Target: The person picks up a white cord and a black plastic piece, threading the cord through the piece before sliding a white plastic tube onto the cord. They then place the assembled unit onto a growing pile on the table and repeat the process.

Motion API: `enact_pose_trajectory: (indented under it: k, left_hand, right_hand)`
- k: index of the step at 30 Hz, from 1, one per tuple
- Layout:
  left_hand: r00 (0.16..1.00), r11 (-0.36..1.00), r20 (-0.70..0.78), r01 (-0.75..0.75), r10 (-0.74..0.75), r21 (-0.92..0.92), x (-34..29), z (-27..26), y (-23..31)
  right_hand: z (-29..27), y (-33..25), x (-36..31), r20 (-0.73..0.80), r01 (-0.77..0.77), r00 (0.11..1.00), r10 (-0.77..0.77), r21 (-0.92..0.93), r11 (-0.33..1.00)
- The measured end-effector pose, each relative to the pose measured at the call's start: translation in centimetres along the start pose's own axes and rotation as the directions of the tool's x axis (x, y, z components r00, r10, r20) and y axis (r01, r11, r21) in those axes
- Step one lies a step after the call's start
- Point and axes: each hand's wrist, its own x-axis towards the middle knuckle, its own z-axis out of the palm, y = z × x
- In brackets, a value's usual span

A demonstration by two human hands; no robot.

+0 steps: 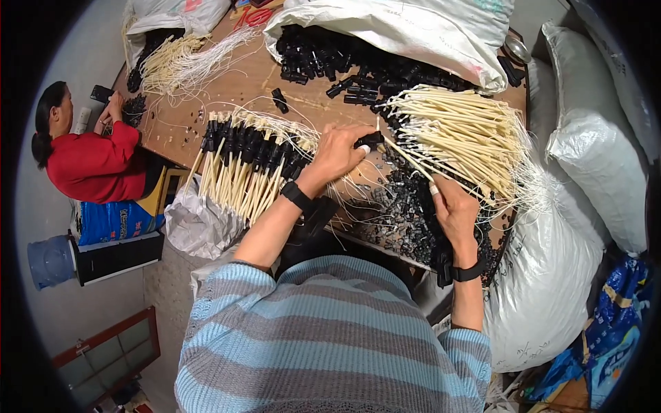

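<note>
My left hand is closed around a small black plastic socket above the middle of the table. A cream-coloured sleeved stick runs from near that socket down to my right hand, whose thumb and fingers pinch its lower end. Whether the stick's tip sits inside the socket I cannot tell. Beside my left hand lies a row of cream sticks with black sockets on their ends. Beyond my right hand is a big bundle of cream sticks with white wires. Small dark parts lie heaped between my hands.
A white woven sack spills black sockets at the table's far side. One loose socket lies apart. Full white sacks crowd the right. At the left sits a person in red, near more wires.
</note>
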Motion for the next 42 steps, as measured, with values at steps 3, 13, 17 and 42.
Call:
enact_pose_trajectory:
  k: [3, 13, 17, 42]
  left_hand:
    - [0.998, 0.995, -0.004, 0.055, -0.056, -0.084, -0.1, 0.1, 0.1]
    - [0.798, 0.773, 0.104, -0.602, 0.594, 0.2, -0.1, -0.1, 1.9]
    - [0.805, 0.772, 0.278, -0.587, 0.525, 0.242, -2.2, 1.6, 7.6]
    - [0.986, 0.993, 0.116, -0.117, 0.117, -0.001, -4.3, -0.1, 4.5]
  right_hand:
    - [-0.1, -0.4, -0.6, -0.049, -0.036, 0.998, 0.039, 0.062, 0.997]
    - [-0.5, -1.8, -0.7, 0.089, 0.05, 0.995, -0.046, -0.037, 0.998]
    - [1.8, -3.1, 0.8, -0.023, -0.1, 0.995, 0.101, 0.039, 0.994]
    - [3.2, -5.0, 0.0, -0.031, -0.088, 0.995, 0.094, 0.167, 0.982]
